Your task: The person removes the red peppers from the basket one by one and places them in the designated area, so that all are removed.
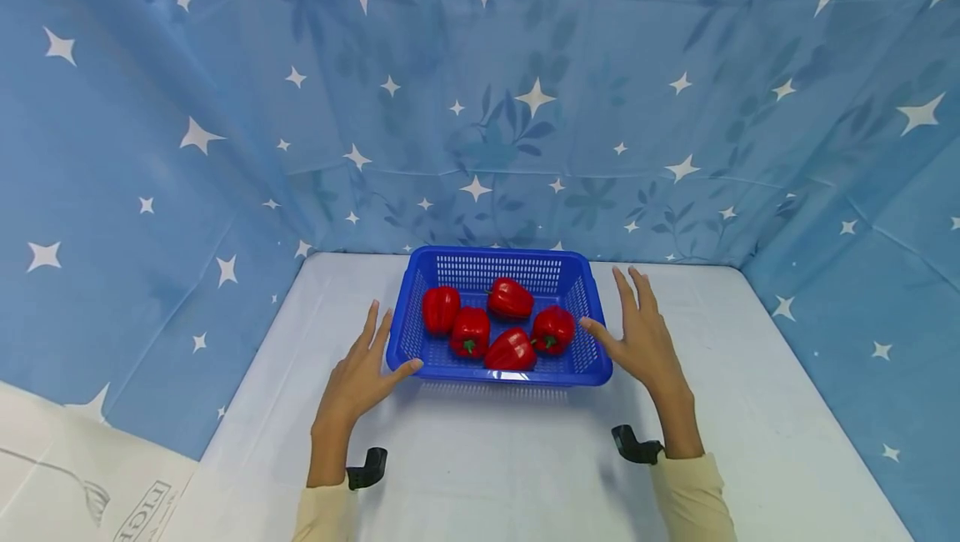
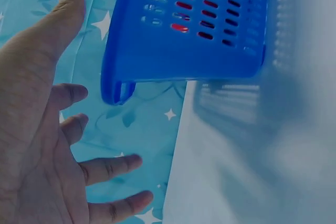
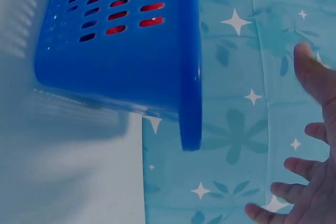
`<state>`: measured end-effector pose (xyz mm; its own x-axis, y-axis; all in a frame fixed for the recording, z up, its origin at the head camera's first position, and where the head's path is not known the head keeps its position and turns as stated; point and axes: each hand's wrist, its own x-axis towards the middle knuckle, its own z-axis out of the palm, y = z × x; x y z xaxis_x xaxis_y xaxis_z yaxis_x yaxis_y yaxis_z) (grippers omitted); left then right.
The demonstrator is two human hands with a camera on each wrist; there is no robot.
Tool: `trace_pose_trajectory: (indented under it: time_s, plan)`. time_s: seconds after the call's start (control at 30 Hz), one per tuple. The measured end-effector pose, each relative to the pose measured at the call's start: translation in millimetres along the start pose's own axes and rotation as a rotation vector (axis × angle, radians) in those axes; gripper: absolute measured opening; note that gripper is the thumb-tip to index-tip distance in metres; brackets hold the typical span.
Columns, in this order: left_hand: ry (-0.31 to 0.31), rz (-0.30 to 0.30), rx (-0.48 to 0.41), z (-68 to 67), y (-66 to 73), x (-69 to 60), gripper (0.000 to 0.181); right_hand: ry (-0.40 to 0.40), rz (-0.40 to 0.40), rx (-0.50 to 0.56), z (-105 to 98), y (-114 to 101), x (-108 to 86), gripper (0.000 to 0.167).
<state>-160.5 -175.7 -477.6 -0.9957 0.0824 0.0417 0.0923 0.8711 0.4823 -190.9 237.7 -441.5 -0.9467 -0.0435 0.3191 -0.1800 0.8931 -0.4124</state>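
A blue plastic basket (image 1: 501, 374) with slotted walls holds several red bell peppers, among them one at the left (image 1: 441, 310) and one at the right (image 1: 553, 330). The left hand (image 1: 360, 379) is beside the basket's left end, fingers spread, holding nothing. On the other side the right hand (image 1: 645, 342) has its fingers apart and is empty. Both wrist views show a gap between the hand and the basket wall, the left hand (image 2: 47, 145) and the right hand (image 3: 315, 182) each with the palm visible. Red shows through the slots of the basket (image 2: 184, 59).
The basket is on a white table (image 1: 480, 459). A blue curtain (image 1: 480, 133) with white stars surrounds the table's back and sides. At the lower left lies a pale printed surface (image 1: 67, 475). Black wrist devices (image 1: 367, 469) are worn on both wrists.
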Motion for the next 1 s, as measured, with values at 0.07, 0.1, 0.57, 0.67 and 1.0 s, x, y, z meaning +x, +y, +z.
trace_pose_trajectory:
  time_s: [0.07, 0.1, 0.57, 0.67, 1.0]
  plan:
    - [0.002, 0.013, -0.017, 2.8, 1.5, 0.3, 0.103, 0.005, 0.002, 0.049, -0.4, -1.2, 2.1, 0.092]
    - [-0.002, 0.015, -0.023, 4.5, 1.9, 0.5, 0.104, 0.009, 0.002, 0.078, -0.2, -1.5, 3.3, 0.089]
    - [-0.047, -0.021, -0.088, 17.8, 1.9, 2.0, 0.110, -0.164, 0.064, 0.495, -0.4, -13.1, 36.8, 0.067]
    - [-0.036, -0.014, -0.112, 21.3, 1.4, 4.2, 0.110, -0.230, 0.087, 0.528, -1.2, -14.3, 47.0, 0.066]
    - [-0.014, -0.016, -0.190, 30.6, -0.9, 5.9, 0.109, -0.426, 0.116, 0.559, 10.4, -18.7, 69.6, 0.066]
